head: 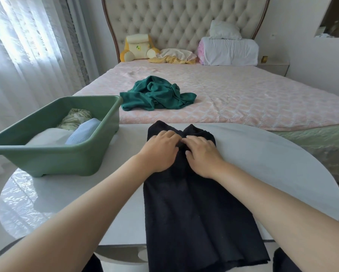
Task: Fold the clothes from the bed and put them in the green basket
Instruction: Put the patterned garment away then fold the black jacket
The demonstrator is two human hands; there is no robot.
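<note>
— What are you working on, and where?

— A white bench (262, 154) with a rounded far edge, pushed up against the foot of the bed (243, 99). Its left part is glossy and mirrors the lace curtain (27, 46) that hangs along the left side of the room. The bed wears a pink quilted cover and ends in a tufted beige headboard (184, 20).

— And your hands?

— Both lie on a black garment (194, 213) spread down the middle of the bench, its near end hanging over the near edge. My left hand (160, 150) is palm down with the fingers bent onto the cloth near its far end. My right hand (202, 156) sits just beside it, fingers curled the same way. They seem to be pinching a fold between them, though the dark cloth hides whether either truly has a grip.

— Where's the basket?

— The green basket (53, 154) stands at the bench's left edge, near its far side. Inside are folded pieces: a white one (47, 137), a light blue one (84, 130), and a floral one (76, 118) behind them.

— Anything left on the bed?

— A crumpled teal garment (157, 94) near the foot edge. By the headboard there's a yellow plush toy (137, 49) and stacked white bedding (229, 50).

— Any writing or labels?

— None that I can read.
</note>
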